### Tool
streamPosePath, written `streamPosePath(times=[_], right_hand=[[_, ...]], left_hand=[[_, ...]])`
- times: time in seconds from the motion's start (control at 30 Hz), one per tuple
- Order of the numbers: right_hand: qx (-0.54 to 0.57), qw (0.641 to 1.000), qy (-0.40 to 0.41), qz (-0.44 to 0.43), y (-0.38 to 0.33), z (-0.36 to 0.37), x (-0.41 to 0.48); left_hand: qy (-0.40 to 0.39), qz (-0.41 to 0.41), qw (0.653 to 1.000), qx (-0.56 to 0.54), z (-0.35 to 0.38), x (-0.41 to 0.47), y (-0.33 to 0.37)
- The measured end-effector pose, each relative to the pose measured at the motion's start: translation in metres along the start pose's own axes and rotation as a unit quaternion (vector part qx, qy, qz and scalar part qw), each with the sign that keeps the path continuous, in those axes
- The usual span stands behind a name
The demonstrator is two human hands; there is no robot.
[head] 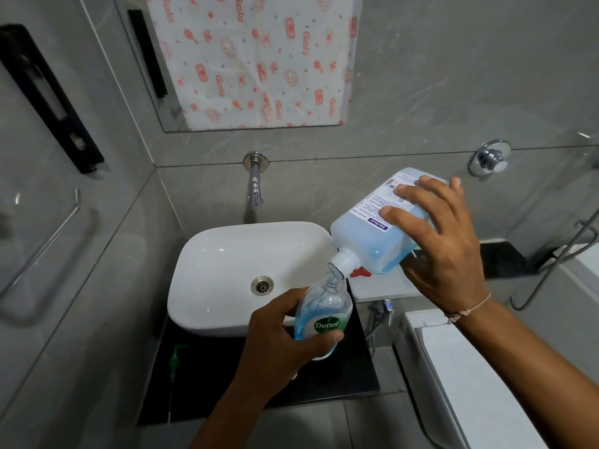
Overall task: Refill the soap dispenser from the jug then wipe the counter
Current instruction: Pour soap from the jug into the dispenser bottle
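My left hand (282, 335) grips a clear Dettol soap dispenser bottle (324, 306) with its top off, tilted to the right over the front right rim of the sink. My right hand (444, 241) holds a translucent jug of blue liquid (369, 241) tipped neck-down. The jug's white neck touches the dispenser's mouth and liquid runs in. The dispenser holds blue liquid in its lower part. The green pump head (174, 361) with its tube lies on the dark counter (207, 377) at the front left.
A white basin (227, 270) sits on the counter under a wall tap (255, 186). A white shelf (385, 286) with a red item lies under the jug. A toilet cistern (453, 367) stands to the right, and a mirror hangs above.
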State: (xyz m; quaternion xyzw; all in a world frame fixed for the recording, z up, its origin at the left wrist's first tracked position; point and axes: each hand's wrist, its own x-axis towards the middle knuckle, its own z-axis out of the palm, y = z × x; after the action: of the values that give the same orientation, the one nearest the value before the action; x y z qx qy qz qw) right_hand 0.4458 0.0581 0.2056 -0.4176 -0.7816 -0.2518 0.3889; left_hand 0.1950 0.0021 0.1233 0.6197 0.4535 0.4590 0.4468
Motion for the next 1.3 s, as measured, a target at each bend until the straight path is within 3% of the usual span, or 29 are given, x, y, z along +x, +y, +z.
streamPosePath(times=[1.3], right_hand=[[0.000, 1.000, -0.004, -0.003, -0.0045, -0.0052, 0.0042]], left_hand=[[0.006, 0.006, 1.000, 0.013, -0.0012, -0.0024, -0.0008]])
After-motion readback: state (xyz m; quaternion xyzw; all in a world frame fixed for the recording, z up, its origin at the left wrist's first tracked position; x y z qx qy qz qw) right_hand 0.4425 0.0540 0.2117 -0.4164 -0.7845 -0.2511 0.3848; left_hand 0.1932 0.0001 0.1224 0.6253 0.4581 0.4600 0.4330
